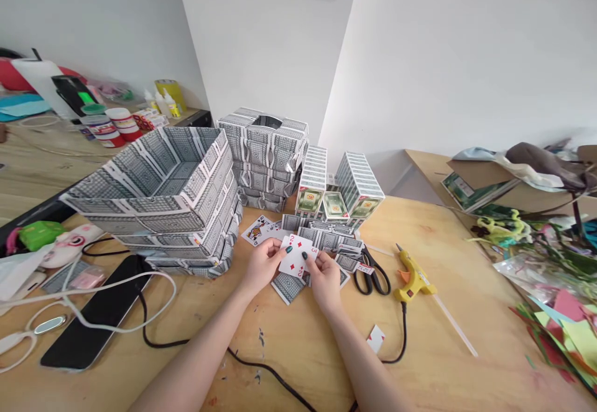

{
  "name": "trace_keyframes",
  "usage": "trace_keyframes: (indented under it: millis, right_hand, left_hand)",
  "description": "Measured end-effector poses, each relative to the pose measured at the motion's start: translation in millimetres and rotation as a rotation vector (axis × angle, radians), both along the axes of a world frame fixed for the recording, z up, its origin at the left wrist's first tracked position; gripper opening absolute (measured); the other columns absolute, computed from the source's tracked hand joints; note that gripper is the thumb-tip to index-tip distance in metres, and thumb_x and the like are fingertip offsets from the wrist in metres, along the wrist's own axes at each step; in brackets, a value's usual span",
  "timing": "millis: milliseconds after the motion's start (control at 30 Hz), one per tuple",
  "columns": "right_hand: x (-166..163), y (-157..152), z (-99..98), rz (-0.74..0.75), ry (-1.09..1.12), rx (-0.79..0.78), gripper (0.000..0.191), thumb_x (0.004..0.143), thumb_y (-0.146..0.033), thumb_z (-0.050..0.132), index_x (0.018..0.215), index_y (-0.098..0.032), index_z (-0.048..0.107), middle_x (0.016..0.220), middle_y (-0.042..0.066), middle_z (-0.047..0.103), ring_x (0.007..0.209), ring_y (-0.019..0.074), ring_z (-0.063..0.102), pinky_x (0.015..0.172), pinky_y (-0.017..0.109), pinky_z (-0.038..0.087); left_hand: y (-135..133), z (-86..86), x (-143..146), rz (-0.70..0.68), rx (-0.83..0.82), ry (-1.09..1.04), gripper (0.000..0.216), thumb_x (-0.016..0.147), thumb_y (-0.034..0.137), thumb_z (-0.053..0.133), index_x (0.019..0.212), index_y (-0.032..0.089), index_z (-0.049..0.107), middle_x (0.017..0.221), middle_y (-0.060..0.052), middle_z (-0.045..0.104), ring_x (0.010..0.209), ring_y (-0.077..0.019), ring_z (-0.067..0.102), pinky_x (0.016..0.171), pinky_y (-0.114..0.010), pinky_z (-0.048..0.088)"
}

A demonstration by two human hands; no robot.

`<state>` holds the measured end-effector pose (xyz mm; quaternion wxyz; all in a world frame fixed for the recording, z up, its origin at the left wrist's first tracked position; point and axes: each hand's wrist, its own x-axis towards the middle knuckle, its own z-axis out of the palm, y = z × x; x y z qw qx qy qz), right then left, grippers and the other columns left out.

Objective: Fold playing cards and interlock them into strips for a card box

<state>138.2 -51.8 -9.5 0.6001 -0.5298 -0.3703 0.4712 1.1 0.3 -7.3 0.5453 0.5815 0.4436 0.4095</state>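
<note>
Two playing cards, a two of diamonds (pixel 293 261) in front and a red three partly behind it, are pinched between my hands. My left hand (pixel 262 264) grips the left edge with the thumb on top. On the right side, my right hand (pixel 325 280) is closed on the cards, thumb on the face. Below them, a face-down card (pixel 288 288) lies on the table. Just beyond are folded card pieces (pixel 321 238) and a face-up queen (pixel 260 230). Black-handled scissors (pixel 373 275) lie right of my right hand.
A large open box made of cards (pixel 205 213) and a smaller card-built box (pixel 265 163) stand at left and back. Stacked card packs (pixel 313 178) are behind. A yellow glue gun (pixel 413 278) lies right, its cord crossing the table. A phone (pixel 96 312) lies left under white cables.
</note>
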Motion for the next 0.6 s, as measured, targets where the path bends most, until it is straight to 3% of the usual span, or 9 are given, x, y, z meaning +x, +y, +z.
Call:
trace_keyframes:
  millis: [267,400,600]
  right_hand:
    - [2.4,0.1,-3.6,-0.051,-0.164,-0.003,0.032,0.077,-0.046,0.051,0.081,-0.015,0.057,0.063,0.002,0.059,0.055,0.0144,0.052,0.05,0.024,0.042]
    - [3.4,0.3,-5.5,-0.078,-0.261,-0.009,0.032,0.079,-0.047,0.048,0.078,-0.015,0.056,0.062,0.001,0.057,0.053,0.0131,0.049,0.049,0.023,0.04]
    - [3.3,1.8,-7.1,-0.033,-0.22,0.006,0.032,0.079,-0.046,0.048,0.086,-0.016,0.057,0.065,0.003,0.06,0.056,0.0156,0.054,0.049,0.025,0.043]
  left_hand:
    - [0.6,4.3,-2.3,-0.068,-0.075,-0.005,0.022,0.072,0.036,0.056,0.073,0.015,0.056,0.063,0.0,0.06,0.057,-0.0141,0.057,0.052,-0.025,0.046]
    - [1.7,6.0,-6.0,-0.088,-0.042,0.023,0.023,0.073,0.037,0.055,0.067,0.015,0.057,0.061,0.0,0.058,0.056,-0.0132,0.054,0.052,-0.024,0.044]
    - [2.1,5.4,-7.7,-0.052,0.063,0.138,0.026,0.074,0.038,0.053,0.06,0.015,0.056,0.056,0.002,0.054,0.054,-0.0122,0.049,0.051,-0.022,0.038]
